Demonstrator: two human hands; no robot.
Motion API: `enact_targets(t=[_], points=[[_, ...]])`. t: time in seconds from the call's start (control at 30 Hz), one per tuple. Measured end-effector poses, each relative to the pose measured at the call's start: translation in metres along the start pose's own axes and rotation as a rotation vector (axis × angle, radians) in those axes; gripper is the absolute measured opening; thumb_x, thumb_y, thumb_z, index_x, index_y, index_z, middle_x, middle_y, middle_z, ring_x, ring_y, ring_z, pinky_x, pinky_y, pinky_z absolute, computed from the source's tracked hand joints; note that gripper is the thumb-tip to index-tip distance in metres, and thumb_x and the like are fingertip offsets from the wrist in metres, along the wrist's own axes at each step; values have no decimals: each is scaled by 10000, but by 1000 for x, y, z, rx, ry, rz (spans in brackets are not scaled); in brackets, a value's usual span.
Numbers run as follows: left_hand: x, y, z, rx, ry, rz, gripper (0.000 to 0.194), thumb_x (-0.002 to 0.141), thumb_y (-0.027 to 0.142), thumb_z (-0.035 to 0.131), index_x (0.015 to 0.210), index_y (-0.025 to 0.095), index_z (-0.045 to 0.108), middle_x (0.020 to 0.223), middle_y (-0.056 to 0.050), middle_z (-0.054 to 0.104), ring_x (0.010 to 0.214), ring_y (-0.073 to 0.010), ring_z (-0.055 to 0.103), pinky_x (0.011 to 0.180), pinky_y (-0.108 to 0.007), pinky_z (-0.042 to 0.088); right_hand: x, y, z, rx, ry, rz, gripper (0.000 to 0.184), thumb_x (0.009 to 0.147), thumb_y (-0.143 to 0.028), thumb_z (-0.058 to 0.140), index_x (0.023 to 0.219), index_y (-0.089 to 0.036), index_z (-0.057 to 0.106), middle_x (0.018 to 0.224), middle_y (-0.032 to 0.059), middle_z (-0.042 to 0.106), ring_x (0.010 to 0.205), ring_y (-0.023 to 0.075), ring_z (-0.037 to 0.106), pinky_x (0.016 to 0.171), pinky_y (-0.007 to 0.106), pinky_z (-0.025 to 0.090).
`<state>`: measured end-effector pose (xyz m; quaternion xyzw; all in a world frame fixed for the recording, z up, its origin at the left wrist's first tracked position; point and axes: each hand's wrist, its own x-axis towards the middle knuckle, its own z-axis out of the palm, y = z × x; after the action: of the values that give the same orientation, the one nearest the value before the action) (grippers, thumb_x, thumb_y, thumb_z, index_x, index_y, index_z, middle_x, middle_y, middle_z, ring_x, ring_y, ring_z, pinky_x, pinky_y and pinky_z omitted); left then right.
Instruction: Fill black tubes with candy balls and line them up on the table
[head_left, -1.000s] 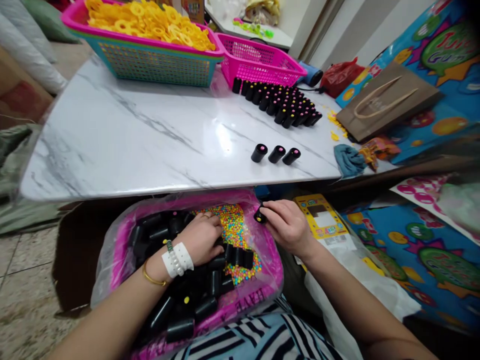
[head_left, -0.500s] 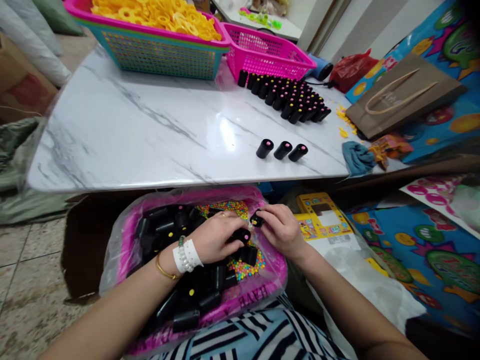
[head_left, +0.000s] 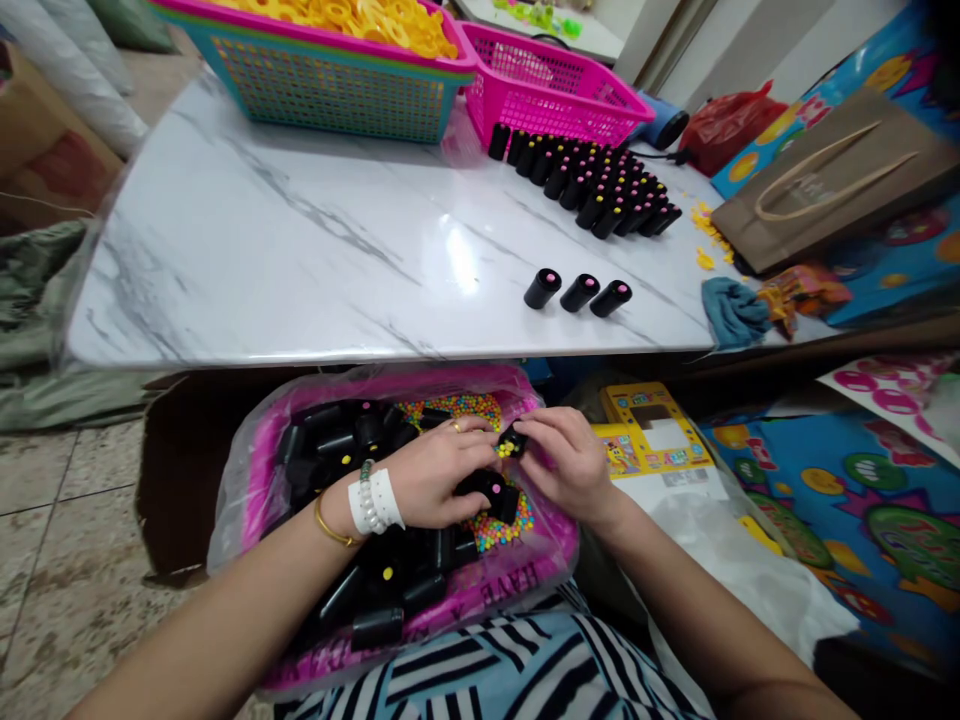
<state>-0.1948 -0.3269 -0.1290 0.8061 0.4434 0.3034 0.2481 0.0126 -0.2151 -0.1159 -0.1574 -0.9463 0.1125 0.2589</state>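
My left hand (head_left: pixel 431 475), wearing a ring and bracelets, is curled round a black tube (head_left: pixel 495 488) with a pink dot on its end. Its fingertips reach toward a second black tube (head_left: pixel 513 438), pinched by my right hand (head_left: pixel 568 462). Small yellow beads show at that tube's mouth. Both hands are over a plastic-lined pink basin (head_left: pixel 255 480). Many black tubes (head_left: pixel 377 627) lie jumbled in the basin, mostly left and front. Loose multicoloured beads (head_left: pixel 491 535) fill its right side and back. My fingers partly hide both held tubes.
Beyond the basin is a marble-patterned table (head_left: pixel 315 290). Three black tubes (head_left: pixel 580 292) stand near its edge, with a dense group (head_left: pixel 592 185) behind. A basket of yellow parts (head_left: pixel 330 95), a pink basket (head_left: pixel 555 90) and a paper bag (head_left: pixel 817 190) stand farther back.
More yellow beads now show at the mouth of the tube in my right hand. The tube in my left hand sits slightly lower. The view has shifted a little.
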Motion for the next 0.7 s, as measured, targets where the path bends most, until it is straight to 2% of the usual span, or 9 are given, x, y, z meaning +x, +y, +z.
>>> enact_targets(t=[0.07, 0.17, 0.27, 0.4, 0.53, 0.6, 0.7], points=[[0, 1, -1, -35, 7, 6, 253, 811, 231, 592, 1057, 171, 587, 1178, -105, 621, 1198, -260, 481, 1080, -423, 374, 2, -2, 1, 121, -25, 117, 321, 791, -139, 615, 1101, -221, 610, 1025, 75, 657, 956, 225, 612, 841, 398, 516], [0, 2, -3, -73, 23, 4, 269, 798, 205, 596, 1065, 185, 573, 1250, -94, 597, 1202, -259, 487, 1073, -424, 379, 2, -2, 0, 358, -36, 349, 258, 785, -200, 666, 1034, -211, 604, 941, 41, 673, 852, 188, 648, 778, 335, 545], [0, 2, -4, -117, 72, -21, 294, 838, 206, 563, 1131, 192, 547, 1217, -88, 614, 1135, -226, 541, 1013, -386, 428, 3, 2, -13, 465, 50, 505, 270, 773, -258, 711, 1014, -201, 605, 920, 32, 685, 804, 172, 667, 747, 303, 558], [-1, 1, -4, -189, 154, -143, 277, 893, 248, 529, 1167, 211, 533, 1055, -49, 663, 930, -167, 620, 847, -304, 496, 11, 25, -49, 223, 268, 475, 297, 755, -269, 729, 1033, -210, 640, 1001, 54, 678, 915, 203, 648, 857, 360, 527], [2, 0, -3, -302, 207, -214, 245, 880, 300, 578, 1114, 231, 562, 990, -10, 687, 842, -141, 645, 777, -268, 507, 36, 77, -83, -94, 452, 460, 299, 727, -338, 738, 981, -193, 675, 924, 50, 667, 852, 209, 615, 829, 385, 508], [5, -3, -2, -381, 233, -262, 236, 869, 317, 596, 1084, 224, 574, 959, -6, 696, 833, -145, 652, 760, -269, 516, 53, 106, -92, -156, 431, 503, 315, 700, -365, 747, 951, -181, 696, 874, 41, 671, 813, 206, 609, 799, 377, 505], [9, -6, 0, -545, 269, -329, 246, 863, 313, 596, 1080, 201, 574, 972, -32, 699, 865, -159, 659, 749, -278, 536, 73, 133, -97, -89, 292, 571, 342, 695, -394, 732, 955, -172, 719, 844, 37, 688, 792, 203, 618, 781, 364, 508]])
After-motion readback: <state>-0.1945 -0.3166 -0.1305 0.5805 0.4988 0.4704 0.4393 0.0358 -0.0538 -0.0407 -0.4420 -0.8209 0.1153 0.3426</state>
